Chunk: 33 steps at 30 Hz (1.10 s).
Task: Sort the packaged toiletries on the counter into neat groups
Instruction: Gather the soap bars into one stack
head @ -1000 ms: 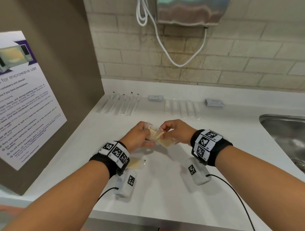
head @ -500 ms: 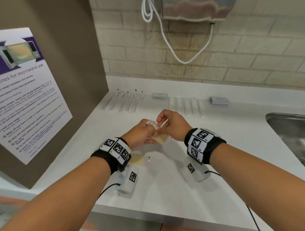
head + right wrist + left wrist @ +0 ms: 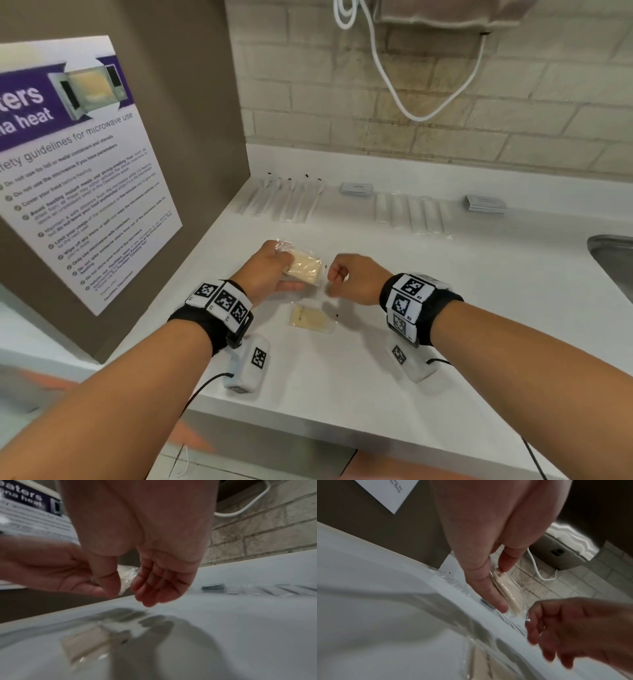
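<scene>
While the left hand (image 3: pixel 270 270) holds a small stack of beige packets in clear wrap (image 3: pixel 304 269) above the white counter (image 3: pixel 342 377), thumb underneath and fingers on top, the right hand (image 3: pixel 352 279) hangs just beside it with its fingers loosely curled. From the right wrist view the right hand's fingers (image 3: pixel 154 588) hold nothing plainly; its thumb sits close to a crinkled edge of the clear wrap, but whether it touches I cannot tell. In the left wrist view the stack shows edge-on, more than one beige packet pinched between the left thumb and fingers.

Just below the hands, a single beige packet (image 3: pixel 310 318) lies flat on the counter, apart from the held stack. Farther back, near the wall, a row of long clear-wrapped sticks with dark tips (image 3: pixel 284 202) lies side by side at the left. Right of that sits a small grey flat pack (image 3: pixel 356 188), then a row of white wrapped sticks (image 3: pixel 409 214), then a second little pile of grey flat packs (image 3: pixel 484 204). The edge of a steel sink (image 3: pixel 613 253) shows at the far right. A microwave safety poster (image 3: pixel 78 164) hangs on the brown panel at the left, and a white cable (image 3: pixel 404 102) loops down the brick wall.
</scene>
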Tool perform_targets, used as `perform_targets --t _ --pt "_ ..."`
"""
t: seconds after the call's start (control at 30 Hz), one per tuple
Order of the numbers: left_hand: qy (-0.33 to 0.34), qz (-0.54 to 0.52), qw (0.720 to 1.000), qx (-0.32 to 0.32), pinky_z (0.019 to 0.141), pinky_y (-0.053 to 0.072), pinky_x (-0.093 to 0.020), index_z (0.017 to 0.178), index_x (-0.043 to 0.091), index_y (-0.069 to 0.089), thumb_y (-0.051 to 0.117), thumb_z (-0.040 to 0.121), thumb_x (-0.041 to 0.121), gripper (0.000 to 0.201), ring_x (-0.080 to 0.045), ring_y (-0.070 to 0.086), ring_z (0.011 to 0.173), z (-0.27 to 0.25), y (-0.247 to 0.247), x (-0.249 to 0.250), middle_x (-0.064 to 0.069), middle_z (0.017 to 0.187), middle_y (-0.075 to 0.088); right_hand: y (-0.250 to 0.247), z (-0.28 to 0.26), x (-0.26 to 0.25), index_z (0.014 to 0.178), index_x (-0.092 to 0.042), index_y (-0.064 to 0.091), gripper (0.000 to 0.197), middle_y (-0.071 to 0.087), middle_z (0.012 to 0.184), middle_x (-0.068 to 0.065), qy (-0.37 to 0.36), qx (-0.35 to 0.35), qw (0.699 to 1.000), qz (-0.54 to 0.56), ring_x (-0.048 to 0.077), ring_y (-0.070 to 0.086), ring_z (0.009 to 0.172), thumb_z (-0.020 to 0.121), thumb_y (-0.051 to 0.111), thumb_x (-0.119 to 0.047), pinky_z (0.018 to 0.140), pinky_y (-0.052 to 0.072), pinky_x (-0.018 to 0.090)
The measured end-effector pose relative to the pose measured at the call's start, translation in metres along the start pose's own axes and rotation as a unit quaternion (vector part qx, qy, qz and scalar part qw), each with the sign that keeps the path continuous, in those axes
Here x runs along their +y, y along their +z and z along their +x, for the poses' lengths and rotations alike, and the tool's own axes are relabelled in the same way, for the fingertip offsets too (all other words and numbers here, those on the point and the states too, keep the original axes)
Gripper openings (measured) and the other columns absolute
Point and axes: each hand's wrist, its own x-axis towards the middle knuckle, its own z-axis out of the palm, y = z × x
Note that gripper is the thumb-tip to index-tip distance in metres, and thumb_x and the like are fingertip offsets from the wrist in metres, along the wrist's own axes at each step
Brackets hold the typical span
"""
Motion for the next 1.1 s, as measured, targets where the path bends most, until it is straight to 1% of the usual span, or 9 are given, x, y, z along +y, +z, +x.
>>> perform_targets --t 0.1,0.23,0.33,0.43,0.57,0.73,0.9,1.03,1.1 --pt "-0.001 -0.001 1.0 0.021 0.074 0.061 -0.037 0.128 0.001 0.042 0.043 0.095 0.004 0.033 -0.033 0.064 0.104 0.001 -0.011 -0.001 -0.02 0.128 0.051 0.027 -0.001 -0.003 0.107 -0.017 0.06 0.042 0.063 0.105 0.0 0.018 -0.077 0.994 -0.069 0.018 0.059 0.091 0.073 0.075 -0.036 0.083 0.051 0.031" --pt "-0.003 0.002 0.999 0.035 0.076 0.061 -0.037 0.125 0.003 0.045 0.045 0.094 0.006 0.031 -0.033 0.067 0.098 0.004 -0.02 -0.004 -0.02 0.127 0.051 0.054 0.003 -0.011 0.122 -0.021 0.053 0.067 0.052 0.109 -0.001 -0.003 -0.052 0.985 -0.167 0.02 0.054 0.098 0.069 0.07 -0.058 0.083 0.049 0.034" --pt "0.002 0.004 0.999 0.037 0.081 0.06 -0.04 0.124 0.003 0.044 0.045 0.093 0.005 0.031 -0.032 0.067 0.095 0.006 -0.025 -0.007 -0.021 0.127 0.052 0.059 0.006 -0.018 0.115 -0.016 0.057 0.053 0.051 0.1 0.001 -0.009 -0.039 0.984 -0.171 0.022 0.054 0.09 0.075 0.07 -0.049 0.074 0.045 0.031" --pt "0.01 -0.001 0.999 0.033 0.079 0.061 -0.04 0.125 0.002 0.043 0.045 0.092 0.004 0.033 -0.034 0.064 0.104 0.007 -0.029 -0.006 -0.022 0.13 0.05 0.054 0.005 -0.021 0.104 -0.018 0.058 0.038 0.051 0.097 -0.001 0.021 -0.052 0.987 -0.15 0.02 0.053 0.088 0.076 0.072 -0.039 0.072 0.042 0.028" --pt "0.018 -0.011 0.999 0.026 0.076 0.061 -0.04 0.126 0.002 0.042 0.043 0.092 0.003 0.034 -0.037 0.062 0.108 0.008 -0.029 -0.001 -0.022 0.131 0.049 0.037 0.007 -0.013 0.08 -0.023 0.053 0.016 0.053 0.085 -0.005 0.066 -0.041 0.997 0.003 0.018 0.053 0.085 0.079 0.068 -0.02 0.062 0.04 0.022" --pt "0.018 -0.009 1.0 0.021 0.076 0.061 -0.04 0.125 0.004 0.042 0.042 0.094 0.005 0.031 -0.036 0.068 0.095 0.009 -0.019 0.001 -0.018 0.12 0.052 0.003 0.004 -0.015 0.102 -0.011 0.069 0.02 0.058 0.086 -0.002 0.077 0.033 0.988 0.129 0.014 0.055 0.082 0.082 0.069 -0.016 0.061 0.043 0.018" --pt "0.024 -0.001 1.0 0.019 0.075 0.061 -0.038 0.126 0.004 0.041 0.041 0.096 0.006 0.03 -0.038 0.065 0.104 0.011 -0.006 0.004 -0.014 0.119 0.05 -0.019 -0.008 -0.01 0.082 -0.014 0.071 0.004 0.065 0.078 0.001 0.068 0.057 0.974 0.209 -0.004 0.052 0.043 0.082 0.068 -0.012 0.045 0.04 0.01" --pt "0.029 0.008 1.0 0.007 0.075 0.061 -0.037 0.124 0.003 0.041 0.042 0.096 0.006 0.029 -0.034 0.063 0.103 0.011 0.007 0.006 -0.017 0.123 0.049 -0.025 -0.014 -0.004 0.073 -0.02 0.072 0.008 0.068 0.081 0.003 0.06 0.041 0.972 0.222 0.014 0.059 0.072 0.079 0.073 -0.014 0.072 0.047 0.026" --pt "0.028 0.017 0.999 0.002 0.073 0.062 -0.036 0.123 0.003 0.042 0.043 0.095 0.007 0.028 -0.036 0.063 0.106 0.012 0.013 0.007 -0.019 0.125 0.048 -0.026 -0.017 0.001 0.073 -0.023 0.072 0.012 0.067 0.084 0.002 0.045 0.028 0.975 0.215 0.014 0.058 0.079 0.079 0.074 -0.013 0.078 0.045 0.027"
